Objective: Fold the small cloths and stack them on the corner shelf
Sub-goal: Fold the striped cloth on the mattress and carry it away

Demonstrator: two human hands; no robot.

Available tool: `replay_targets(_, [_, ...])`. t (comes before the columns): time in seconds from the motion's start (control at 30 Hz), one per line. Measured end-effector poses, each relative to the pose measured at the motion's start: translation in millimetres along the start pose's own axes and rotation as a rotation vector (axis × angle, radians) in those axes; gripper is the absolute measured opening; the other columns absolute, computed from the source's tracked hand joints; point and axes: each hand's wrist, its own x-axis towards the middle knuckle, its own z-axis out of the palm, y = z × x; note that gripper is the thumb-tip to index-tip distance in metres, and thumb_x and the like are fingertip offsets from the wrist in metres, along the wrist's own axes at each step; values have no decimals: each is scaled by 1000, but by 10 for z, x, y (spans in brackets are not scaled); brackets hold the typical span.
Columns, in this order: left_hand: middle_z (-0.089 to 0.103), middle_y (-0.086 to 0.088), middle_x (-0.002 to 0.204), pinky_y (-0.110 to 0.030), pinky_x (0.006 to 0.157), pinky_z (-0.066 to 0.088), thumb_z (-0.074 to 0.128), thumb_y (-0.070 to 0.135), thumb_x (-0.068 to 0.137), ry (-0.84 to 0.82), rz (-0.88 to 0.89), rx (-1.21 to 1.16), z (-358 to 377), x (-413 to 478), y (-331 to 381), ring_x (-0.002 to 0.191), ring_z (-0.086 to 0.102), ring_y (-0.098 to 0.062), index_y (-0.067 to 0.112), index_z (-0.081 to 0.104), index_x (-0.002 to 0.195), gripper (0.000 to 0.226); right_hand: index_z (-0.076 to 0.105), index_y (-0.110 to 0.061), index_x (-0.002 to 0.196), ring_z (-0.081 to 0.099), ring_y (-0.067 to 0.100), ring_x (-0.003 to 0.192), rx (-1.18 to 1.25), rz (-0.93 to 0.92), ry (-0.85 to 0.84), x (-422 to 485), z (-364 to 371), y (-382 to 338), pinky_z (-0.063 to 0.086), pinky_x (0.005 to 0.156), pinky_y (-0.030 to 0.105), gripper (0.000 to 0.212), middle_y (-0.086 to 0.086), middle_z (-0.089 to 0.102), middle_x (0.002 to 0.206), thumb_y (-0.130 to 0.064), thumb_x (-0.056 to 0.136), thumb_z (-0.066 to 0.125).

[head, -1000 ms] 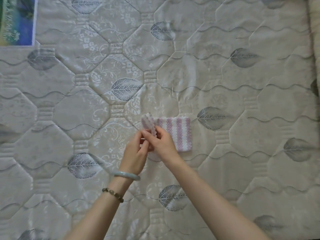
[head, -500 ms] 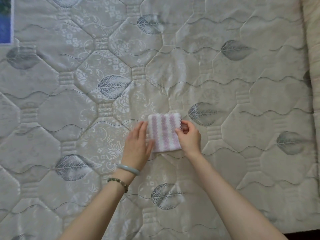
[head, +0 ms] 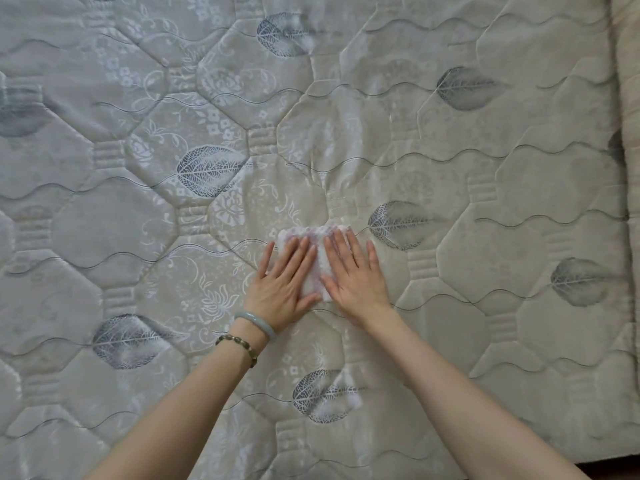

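Both palms flat, fingers splayed, gripping nothing: left hand (head: 282, 289), right hand (head: 356, 278) directly atop small pink-striped white knit cloth (head: 317, 261); equally near.

A quilted mattress (head: 450, 161) fills nearly the whole view. Its fabric is pale grey-beige with a slight sheen, stitched into large octagons joined by small ribbed squares, with thin wavy lines of dark thread running across from side to side. Grey leaf prints (head: 207, 169) are scattered over the surface, and faint white flower and vine patterns show in the panels on the left half. Along the right edge lies a strip of paler, cream-coloured padding (head: 628, 98), set against the mattress side. At the lower right corner a dark sliver (head: 616, 471) shows beyond the mattress edge; what it is cannot be told.
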Motion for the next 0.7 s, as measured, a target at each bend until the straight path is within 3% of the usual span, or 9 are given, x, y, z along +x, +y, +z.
replay_targets(0.07, [24, -6, 156, -52, 115, 11, 21, 67, 90, -16, 7, -18, 11, 26, -34, 145, 19, -23, 13, 27, 149, 80, 6, -16, 152, -3, 20, 148, -12, 36, -54, -20, 56, 36, 6, 116, 48, 68, 3, 13, 158, -47, 95, 24])
replay_targets(0.13, [24, -6, 156, -53, 115, 10, 14, 68, 90, -33, 20, -44, -17, 51, -52, 145, 17, -22, 14, 26, 149, 81, 3, -16, 152, -9, 19, 148, -29, 57, -86, -13, 57, 26, 2, 116, 49, 68, 2, 12, 160, -48, 95, 22])
replay_targets(0.37, [27, -7, 155, -53, 114, 14, 15, 67, 91, 14, 43, -9, -63, 52, -217, 144, 20, -25, 20, 27, 149, 76, 14, -21, 150, 11, 24, 145, -43, 50, -75, -7, -73, 36, 1, 114, 51, 66, 4, 18, 157, -52, 92, 26])
replay_targets(0.5, [22, -4, 157, -55, 114, 10, 4, 74, 87, -88, 55, -21, 27, 76, -334, 147, -1, -21, 26, 15, 150, 80, 26, -26, 149, 18, 29, 143, -14, 105, -146, -26, -11, 46, 4, 113, 52, 66, 7, 27, 156, -56, 90, 28])
replay_targets(0.57, [24, -7, 156, -55, 114, 12, 4, 74, 86, -77, 46, -59, -10, 66, -285, 146, 9, -24, 25, 15, 150, 81, 33, -23, 147, 24, 33, 143, -18, 91, -100, -17, -76, -2, 5, 113, 51, 66, 12, 30, 154, -54, 89, 31])
replay_targets(0.63, [21, -10, 156, -48, 116, 12, 11, 75, 86, -20, -72, -196, -71, 6, -185, 145, 17, -27, 21, 14, 150, 84, 43, -16, 142, 26, 34, 140, 112, 76, 6, -20, -203, 0, 13, 114, 47, 63, 18, 35, 150, -46, 86, 40])
replay_targets(0.7, [24, -14, 154, -37, 115, 14, 35, 70, 84, 95, -246, -525, -156, -18, -76, 142, 21, -27, 12, 16, 149, 90, 52, -5, 131, 36, 31, 129, 437, 212, 126, 34, -385, -26, 28, 110, 38, 52, 21, 43, 138, -29, 85, 53])
